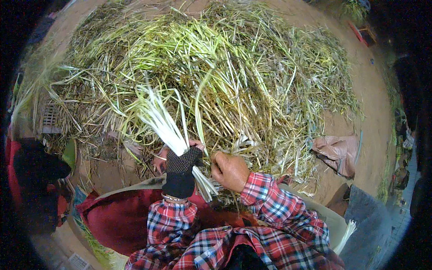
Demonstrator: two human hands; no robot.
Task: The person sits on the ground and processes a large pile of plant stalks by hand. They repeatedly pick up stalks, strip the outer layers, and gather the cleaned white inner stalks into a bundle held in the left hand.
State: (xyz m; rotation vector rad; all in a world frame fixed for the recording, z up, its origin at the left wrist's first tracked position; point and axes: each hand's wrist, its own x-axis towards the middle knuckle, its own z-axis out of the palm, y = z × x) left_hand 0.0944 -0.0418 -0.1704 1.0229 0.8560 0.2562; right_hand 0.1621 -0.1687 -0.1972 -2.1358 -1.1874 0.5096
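Head view: stalk heap [216,76] crowds hands; brown bag [337,153] rt.

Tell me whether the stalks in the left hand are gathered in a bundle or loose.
Gathered. The left hand, in a dark fingerless glove, closes around the pale stalks; they fan above the fist, and cut ends stick out below.

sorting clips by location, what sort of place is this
Probably an outdoor farm yard for sorting harvested stalks: a big stalk pile on bare dirt ground, and the left hand gripping a pale bundle.
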